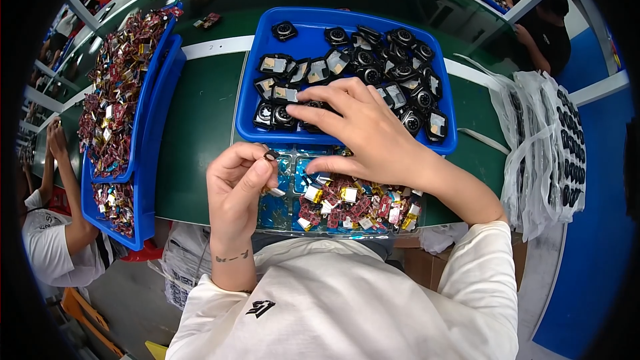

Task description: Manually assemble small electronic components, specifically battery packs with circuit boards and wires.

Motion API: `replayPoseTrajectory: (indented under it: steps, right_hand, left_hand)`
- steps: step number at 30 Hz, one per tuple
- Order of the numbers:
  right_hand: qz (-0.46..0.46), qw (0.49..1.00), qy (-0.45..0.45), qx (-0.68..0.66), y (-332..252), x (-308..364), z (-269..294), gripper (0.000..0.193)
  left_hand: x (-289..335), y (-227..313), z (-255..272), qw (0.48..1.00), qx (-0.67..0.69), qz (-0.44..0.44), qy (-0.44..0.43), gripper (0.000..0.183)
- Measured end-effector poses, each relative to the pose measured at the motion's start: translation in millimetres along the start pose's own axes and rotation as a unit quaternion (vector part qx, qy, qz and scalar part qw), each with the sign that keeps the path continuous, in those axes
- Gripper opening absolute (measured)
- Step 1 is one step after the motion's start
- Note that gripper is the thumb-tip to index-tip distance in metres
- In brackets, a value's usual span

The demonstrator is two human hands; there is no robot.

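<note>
A blue tray (pixel 248 110) in front of me holds many black watch-like cases (pixel 365 57), some with round backs up, others showing pale inner parts. Over its near edge reaches my right hand (pixel 357 117), fingers spread, fingertips close above the nearest cases; whether they touch any I cannot tell. My left hand (pixel 240 177) is pinched on a small black part (pixel 271 155) just in front of the tray; its exact kind is unclear. Below both hands lies a clear plastic tray (pixel 283 217) with a pile of small red circuit boards with silver and yellow pieces (pixel 353 207).
Stacked blue bins (pixel 148 120) heaped with red circuit boards (pixel 120 100) stand at the left. On the right, white plastic sheets (pixel 533 160) hold rows of black parts. A white strip (pixel 220 47) crosses the green table (pixel 193 160). Other people sit left and far right.
</note>
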State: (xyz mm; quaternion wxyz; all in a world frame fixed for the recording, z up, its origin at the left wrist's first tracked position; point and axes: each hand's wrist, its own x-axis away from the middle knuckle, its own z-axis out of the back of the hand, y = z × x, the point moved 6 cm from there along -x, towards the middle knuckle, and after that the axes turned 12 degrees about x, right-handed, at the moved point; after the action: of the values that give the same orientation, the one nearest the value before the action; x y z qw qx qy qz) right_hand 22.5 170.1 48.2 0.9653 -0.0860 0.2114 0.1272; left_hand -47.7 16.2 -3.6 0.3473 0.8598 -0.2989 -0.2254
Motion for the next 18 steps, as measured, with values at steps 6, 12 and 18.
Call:
replayPoseTrajectory:
  steps: [6, 12, 18]
  right_hand:
    - [-0.045, 0.997, -0.062, 0.006, 21.2, 2.7, -16.4, 0.050]
    - [-0.048, 0.997, 0.003, -0.064, 29.6, -0.3, 5.9, 0.037]
    - [-0.146, 0.976, 0.128, -0.103, 50.0, 1.2, 21.8, 0.021]
  left_hand:
    - [-1.0, -2.7, -3.3, 1.000, -0.020, 0.009, 0.000, 0.008]
    - [1.9, -6.7, -6.5, 0.998, -0.045, 0.022, 0.024, 0.007]
    - [-1.8, -8.7, -14.5, 0.996, -0.088, -0.007, 0.012, 0.004]
